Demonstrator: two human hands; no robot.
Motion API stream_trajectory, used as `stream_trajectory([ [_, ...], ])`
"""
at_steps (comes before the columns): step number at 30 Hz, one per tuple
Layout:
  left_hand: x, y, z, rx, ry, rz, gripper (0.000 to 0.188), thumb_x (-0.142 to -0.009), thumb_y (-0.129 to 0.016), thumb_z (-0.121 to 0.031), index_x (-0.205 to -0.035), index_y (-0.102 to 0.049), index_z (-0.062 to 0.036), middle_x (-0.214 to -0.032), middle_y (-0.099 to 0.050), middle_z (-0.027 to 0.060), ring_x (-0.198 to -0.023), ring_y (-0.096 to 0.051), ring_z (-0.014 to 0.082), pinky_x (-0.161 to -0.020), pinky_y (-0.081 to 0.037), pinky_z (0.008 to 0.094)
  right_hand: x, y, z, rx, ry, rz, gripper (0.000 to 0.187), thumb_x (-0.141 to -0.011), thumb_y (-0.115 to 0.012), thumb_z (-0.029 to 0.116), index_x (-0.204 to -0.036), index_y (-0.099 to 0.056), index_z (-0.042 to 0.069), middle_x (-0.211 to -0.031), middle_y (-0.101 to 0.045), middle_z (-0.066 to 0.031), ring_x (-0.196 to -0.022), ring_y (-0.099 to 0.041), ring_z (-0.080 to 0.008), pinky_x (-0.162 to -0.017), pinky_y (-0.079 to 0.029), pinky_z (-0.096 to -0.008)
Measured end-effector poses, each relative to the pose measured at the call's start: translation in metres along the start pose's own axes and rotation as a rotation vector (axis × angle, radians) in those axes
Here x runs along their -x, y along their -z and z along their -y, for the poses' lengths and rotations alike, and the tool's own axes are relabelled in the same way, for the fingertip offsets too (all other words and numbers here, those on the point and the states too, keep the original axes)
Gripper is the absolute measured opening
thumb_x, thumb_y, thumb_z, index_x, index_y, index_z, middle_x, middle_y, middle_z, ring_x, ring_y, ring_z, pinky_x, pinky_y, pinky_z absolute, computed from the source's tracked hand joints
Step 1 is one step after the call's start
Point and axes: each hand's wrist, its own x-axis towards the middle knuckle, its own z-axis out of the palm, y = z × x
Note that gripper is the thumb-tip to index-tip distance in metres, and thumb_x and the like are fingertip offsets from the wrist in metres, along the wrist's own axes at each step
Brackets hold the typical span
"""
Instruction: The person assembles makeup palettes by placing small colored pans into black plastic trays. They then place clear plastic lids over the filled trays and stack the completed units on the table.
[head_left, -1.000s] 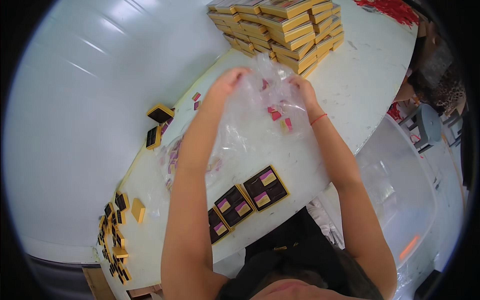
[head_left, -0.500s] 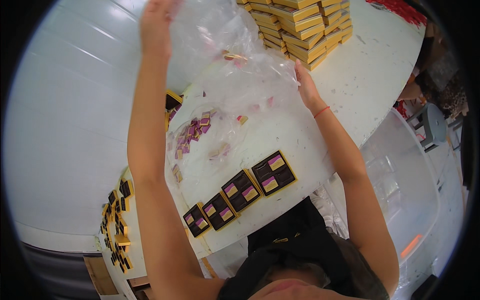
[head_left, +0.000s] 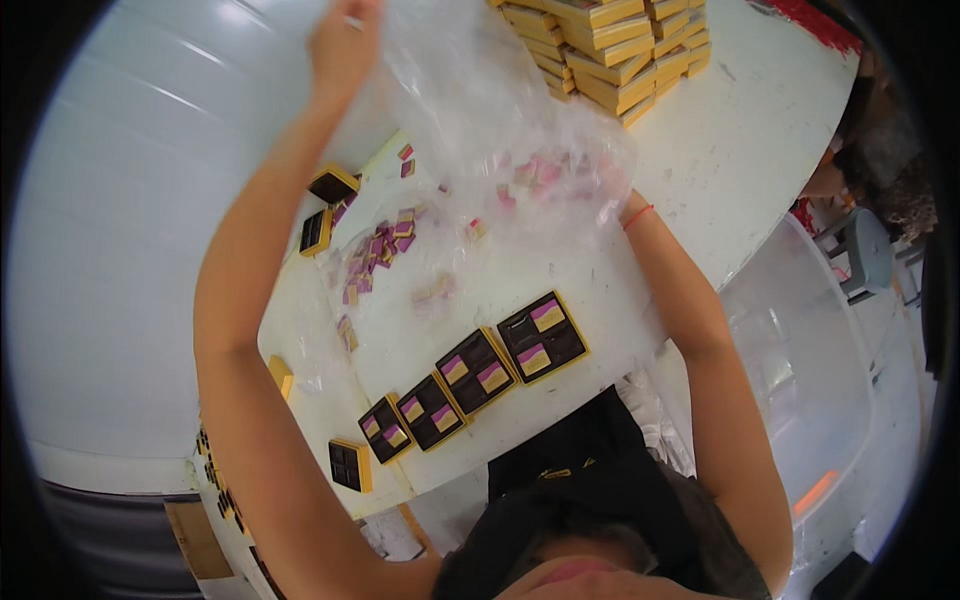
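Note:
My left hand [head_left: 345, 45] is raised at the top, its fingers closed on the edge of a large clear plastic bag [head_left: 450, 90]. Several small pink-and-gold wrapped pieces show blurred through the bag's lower right part. My right hand [head_left: 634, 206] is at that side of the bag, where the film covers its fingers. Below the bag, a loose pile of small purple-and-gold wrapped pieces [head_left: 380, 250] lies on the table. Nearer me stands a slanting row of boxes with dark divided trays [head_left: 475, 370], several with two wrapped pieces in opposite compartments.
A tall stack of yellow-edged boxes [head_left: 620, 60] stands at the back of the white table [head_left: 740, 120]. More dark-tray boxes [head_left: 315, 232] lie at the left. A translucent tub [head_left: 800, 350] and a grey stool [head_left: 868, 250] are at the right.
The bag has been lifted and tilted, and wrapped pieces now gather in its lower right part. My left hand shifted right; my right hand moved lower, its fingers now covered by film.

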Motion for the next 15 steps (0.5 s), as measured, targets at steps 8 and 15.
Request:
stream_trajectory([
  [8,-0.096,0.046,0.047,-0.157,0.450,-0.025,0.024,-0.090,-0.054,-0.021,-0.099,-0.065,-0.0012,-0.083,-0.065,0.0158,-0.071,-0.060,0.0247,-0.070,-0.050,0.0396,-0.016,0.045,0.000,1.345,0.061,-0.307,0.039,-0.080,-0.071,0.034,-0.102,-0.066,0.003,-0.102,-0.068,-0.0110,-0.100,-0.064,-0.0248,-0.082,-0.051,-0.0367],
  [15,-0.104,0.013,0.185,-0.363,0.367,-0.069,0.034,-0.092,-0.064,-0.032,-0.114,-0.063,-0.0067,-0.110,-0.067,0.0119,-0.102,-0.061,0.0262,-0.092,-0.046,0.0383,-0.003,0.033,0.005,1.809,-0.022,-0.109,0.041,-0.064,-0.083,0.027,-0.091,-0.062,0.005,-0.087,-0.065,-0.0123,-0.085,-0.063,-0.0299,-0.074,-0.051,-0.0385],
])
